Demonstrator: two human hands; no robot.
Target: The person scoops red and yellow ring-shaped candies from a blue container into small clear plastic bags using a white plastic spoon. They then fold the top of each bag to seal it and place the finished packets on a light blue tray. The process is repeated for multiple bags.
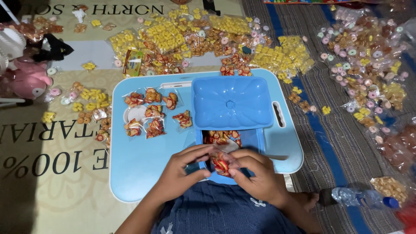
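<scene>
My left hand (182, 171) and my right hand (255, 173) meet over the near edge of a light blue lap table (138, 169). Together they pinch a small clear packet of red and orange snacks (221, 164). Just beyond the hands sits a blue plastic box (253, 138) holding more red snacks. Its blue lid (232, 102) lies slid back over the far part of the box. Several filled small snack packets (151, 115) lie on the table's left half.
Heaps of yellow, orange and pink ring snack packets (190, 41) cover the mat beyond the table, and more packets (368, 60) lie on the striped rug at right. A plastic water bottle (364, 198) lies at lower right. A pink toy (26, 80) sits at left.
</scene>
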